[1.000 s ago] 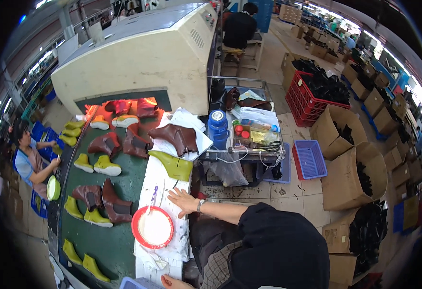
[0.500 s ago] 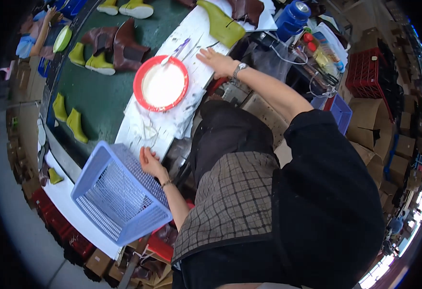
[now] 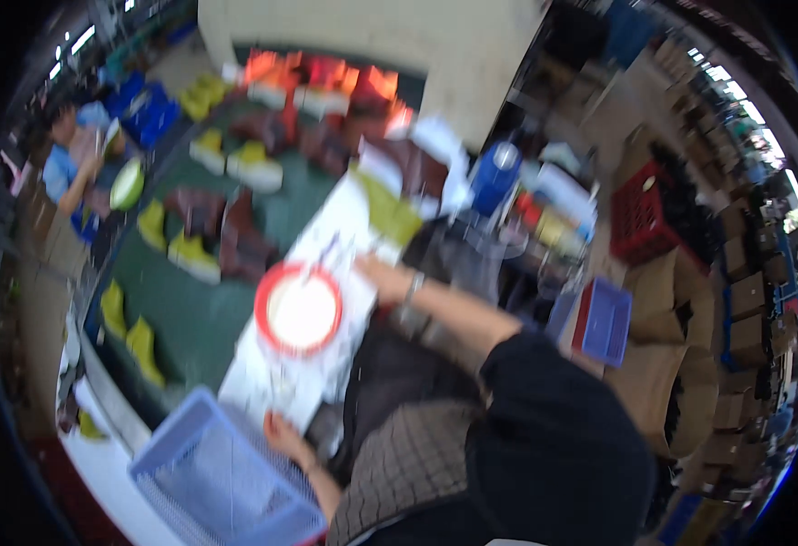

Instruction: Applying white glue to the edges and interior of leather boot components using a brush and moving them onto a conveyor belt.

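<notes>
My right hand (image 3: 380, 275) lies open, fingers stretched out, at the edge of a long white board (image 3: 329, 221), close to a red bowl (image 3: 260, 314) of white, creamy stuff. Nothing shows in it, though motion blurs the fingers. Lower down, my left hand (image 3: 284, 435) is loosely open and seems to hold nothing, between the board's near end and a pale blue plastic basket (image 3: 167, 443). A yellow-green boot piece (image 3: 388, 211) rests at the board's far end, beyond my right hand. A thin tool beside the bowl is too blurred to name.
Yellow-green boots (image 3: 144, 348) and dark brown boots (image 3: 242, 238) stand on the green conveyor belt (image 3: 190, 326), which leads to a glowing orange opening (image 3: 326, 77). A blue jug (image 3: 496, 175) and bottles stand at right, near a red crate (image 3: 640, 214). A person (image 3: 76, 164) sits far left.
My view has tilted up, bringing the glowing opening into sight and shifting the bench lower. Both hands keep about the same places beside the bowl and the basket.
</notes>
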The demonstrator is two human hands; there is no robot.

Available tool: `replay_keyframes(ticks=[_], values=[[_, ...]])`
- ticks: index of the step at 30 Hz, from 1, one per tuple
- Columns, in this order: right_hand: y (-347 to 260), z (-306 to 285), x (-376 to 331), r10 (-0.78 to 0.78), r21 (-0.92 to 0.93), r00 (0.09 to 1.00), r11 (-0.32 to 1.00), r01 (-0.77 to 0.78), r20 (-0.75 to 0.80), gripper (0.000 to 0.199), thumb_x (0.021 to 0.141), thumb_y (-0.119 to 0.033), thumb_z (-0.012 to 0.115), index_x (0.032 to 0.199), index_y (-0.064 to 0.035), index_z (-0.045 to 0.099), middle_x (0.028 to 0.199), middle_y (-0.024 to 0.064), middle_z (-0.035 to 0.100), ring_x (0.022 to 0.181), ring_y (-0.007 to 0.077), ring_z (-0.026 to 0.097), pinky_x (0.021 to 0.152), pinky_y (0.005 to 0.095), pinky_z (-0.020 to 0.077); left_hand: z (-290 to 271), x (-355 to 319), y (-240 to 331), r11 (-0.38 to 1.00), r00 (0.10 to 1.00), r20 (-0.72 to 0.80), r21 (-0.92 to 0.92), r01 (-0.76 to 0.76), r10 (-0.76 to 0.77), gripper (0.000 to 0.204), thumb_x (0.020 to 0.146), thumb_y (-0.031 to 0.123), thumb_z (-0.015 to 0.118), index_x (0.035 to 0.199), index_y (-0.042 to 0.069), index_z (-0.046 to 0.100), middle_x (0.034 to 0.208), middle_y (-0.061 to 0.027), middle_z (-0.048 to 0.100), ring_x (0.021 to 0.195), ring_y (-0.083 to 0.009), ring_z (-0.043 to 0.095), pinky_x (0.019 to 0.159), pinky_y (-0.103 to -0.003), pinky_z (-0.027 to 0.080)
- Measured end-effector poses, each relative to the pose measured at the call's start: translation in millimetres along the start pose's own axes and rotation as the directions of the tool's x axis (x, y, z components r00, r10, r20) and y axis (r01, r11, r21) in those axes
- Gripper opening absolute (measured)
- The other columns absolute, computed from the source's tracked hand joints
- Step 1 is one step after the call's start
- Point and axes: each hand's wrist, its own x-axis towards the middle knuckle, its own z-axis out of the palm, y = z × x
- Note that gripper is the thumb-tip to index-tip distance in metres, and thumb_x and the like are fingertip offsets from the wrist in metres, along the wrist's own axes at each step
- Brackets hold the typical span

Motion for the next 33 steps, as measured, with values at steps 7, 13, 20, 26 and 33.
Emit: replay_keyframes(ticks=[7,13,20,26,33], values=[[-14,-8,12,0.117,-0.142,0.922,0.988,-0.068,0.37,0.124,0.052,-0.017,0.091,0.156,-0.0047,0.024,0.159,0.0237,0.026,0.143,0.0474,0.031,0.111,0.0541,0.0426,8,-6,-2,0.942,0.95,-0.212,0.296,-0.161,0.229,0.027,0.097,0.019,0.067,0.116,0.0,0.07,0.097,-0.0098,0.073,0.074,-0.0159,0.064,0.058,-0.027,0.049],[-20,-22,20,0.116,-0.161,0.889,0.986,-0.048,0.443,0.129,0.051,-0.016,0.092,0.157,-0.0033,0.02,0.16,0.0258,0.023,0.144,0.0495,0.03,0.112,0.0523,0.0413,13,-4,-9,0.847,0.881,-0.27,0.482,-0.226,0.389,0.023,0.095,0.02,0.069,0.109,0.002,0.074,0.093,-0.0114,0.074,0.069,-0.0223,0.063,0.062,-0.034,0.05],[-28,-17,22,0.179,-0.264,0.84,0.964,-0.044,0.513,0.128,0.057,-0.011,0.09,0.158,0.0007,0.013,0.163,0.0292,0.017,0.147,0.0518,0.025,0.115,0.0514,0.0362,21,-12,2,0.779,0.826,-0.303,0.582,-0.233,0.474,0.02,0.095,0.02,0.069,0.106,0.004,0.075,0.091,-0.0085,0.074,0.062,-0.0214,0.06,0.055,-0.032,0.046],[-36,-5,20,0.202,-0.382,0.817,0.924,0.023,0.54,0.13,0.057,-0.01,0.09,0.159,0.0023,0.01,0.162,0.031,0.017,0.147,0.0533,0.024,0.115,0.0535,0.0364,8,-22,-9,0.825,0.841,-0.293,0.495,-0.273,0.455,0.016,0.095,0.012,0.068,0.106,0.001,0.072,0.09,-0.0095,0.073,0.07,-0.0198,0.065,0.059,-0.031,0.05],[-39,-39,32,0.296,-0.524,0.687,0.839,0.146,0.664,0.154,0.051,-0.038,0.098,0.154,0.0144,-0.004,0.16,0.0401,0.004,0.147,0.0589,0.015,0.117,0.0537,0.034,31,-9,10,0.841,0.864,-0.263,0.465,-0.277,0.43,0.015,0.091,0.006,0.069,0.105,0.004,0.074,0.092,-0.0069,0.072,0.071,-0.0164,0.062,0.059,-0.03,0.048]])
